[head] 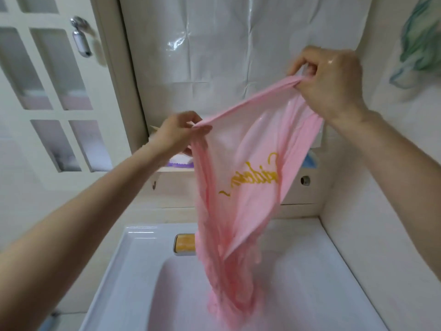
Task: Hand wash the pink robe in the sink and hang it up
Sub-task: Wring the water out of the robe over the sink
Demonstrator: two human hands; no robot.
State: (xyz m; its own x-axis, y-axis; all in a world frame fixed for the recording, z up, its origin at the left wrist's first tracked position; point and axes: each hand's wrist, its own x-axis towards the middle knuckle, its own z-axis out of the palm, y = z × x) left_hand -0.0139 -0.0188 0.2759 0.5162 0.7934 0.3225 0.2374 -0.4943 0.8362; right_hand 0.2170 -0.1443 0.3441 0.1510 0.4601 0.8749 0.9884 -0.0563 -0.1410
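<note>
Head view: left hand (176, 132) and right hand (334, 77) pinch the shiny pink cloth robe (250, 175) over the white sink (133, 259); washing seems done, hanging is next.

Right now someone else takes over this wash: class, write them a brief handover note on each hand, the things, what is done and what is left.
Left hand pinches the pink robe by its edge band; right hand grips the same band higher up, stretching it between them.
The robe hangs over the sink, its lower end down in the basin. A yellow soap bar sits on the sink's back rim.
Done: robe looks wet; whether rinsing is finished cannot be told.
Left: hang it up.
</note>
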